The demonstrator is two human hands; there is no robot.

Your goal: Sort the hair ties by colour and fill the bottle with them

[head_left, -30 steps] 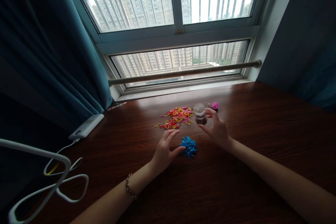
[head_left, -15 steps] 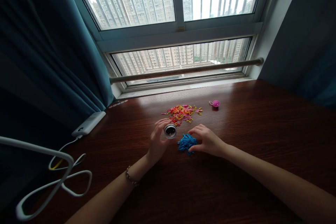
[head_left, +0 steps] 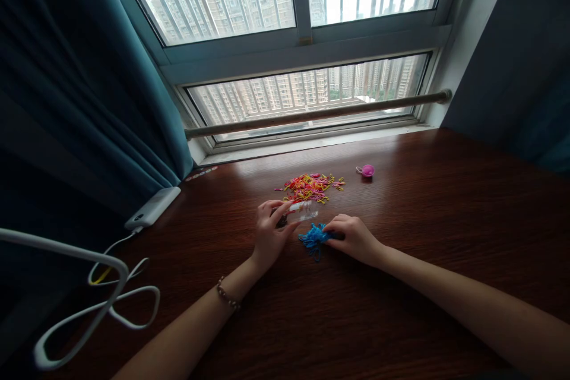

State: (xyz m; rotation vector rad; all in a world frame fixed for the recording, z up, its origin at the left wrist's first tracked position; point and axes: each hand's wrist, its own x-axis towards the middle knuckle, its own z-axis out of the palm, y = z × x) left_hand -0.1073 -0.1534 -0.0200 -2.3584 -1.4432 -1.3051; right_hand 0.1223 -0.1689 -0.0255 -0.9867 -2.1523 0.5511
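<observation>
My left hand (head_left: 271,231) holds a clear jar (head_left: 303,211) tipped on its side, its mouth facing right and something dark at its base. To the right, my right hand (head_left: 356,238) has its fingers closed on the right edge of a pile of blue clips (head_left: 313,236). Behind the jar lies a spread pile of red, pink and yellow clips (head_left: 309,185). A small pink lid with a loop (head_left: 367,171) rests farther back on the right.
The brown wooden table (head_left: 427,202) reaches to a window with a metal rail (head_left: 320,114). At the left are a white power bank (head_left: 152,209), a white cable (head_left: 118,285) and a blue curtain (head_left: 133,101).
My left hand has tipped the jar from facing me to lying sideways, mouth to the right. The fingers of my right hand have closed on the blue clips. The view has shifted slightly.
</observation>
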